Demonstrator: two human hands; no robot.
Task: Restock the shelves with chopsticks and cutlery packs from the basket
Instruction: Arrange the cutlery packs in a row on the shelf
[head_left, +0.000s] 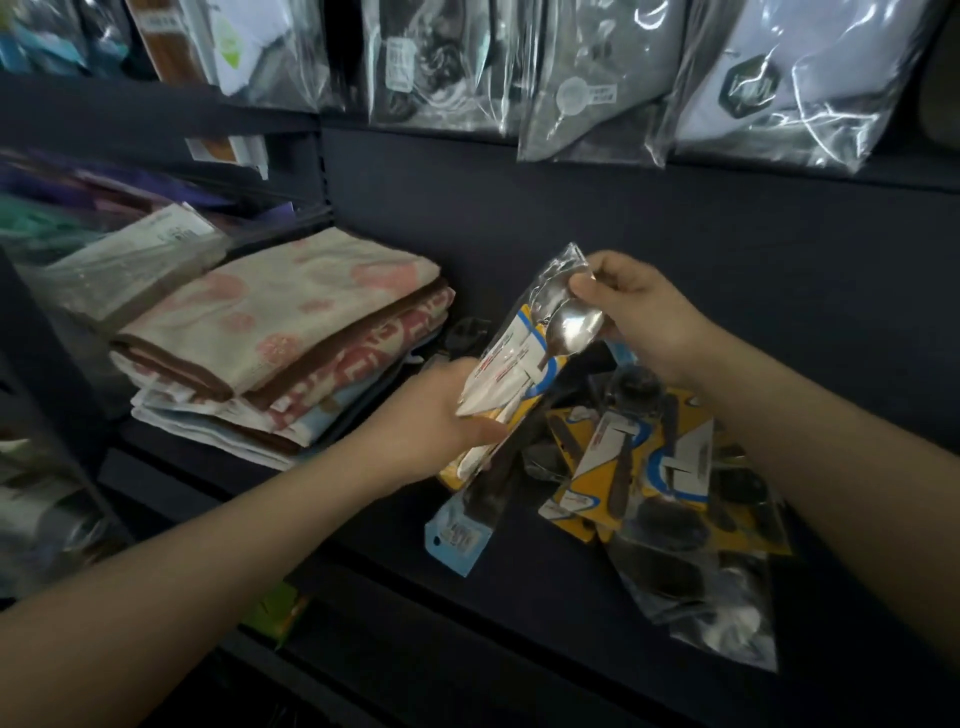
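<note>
Both my hands hold one clear spoon pack (524, 358) with a yellow, white and blue card, tilted above the dark shelf (519, 582). My left hand (441, 421) grips its lower card end. My right hand (639, 317) pinches its upper end by the shiny spoon bowls. Under and right of it, several similar cutlery packs (660, 493) lie in a loose pile on the shelf. One more pack with a light blue tag (460, 535) lies below my left hand. The basket is out of view.
A stack of folded pink, cream and brown towels (291, 338) lies on the shelf at the left. Bagged goods in clear plastic (597, 78) hang from the shelf above. More packaged items (130, 260) fill the far left bay.
</note>
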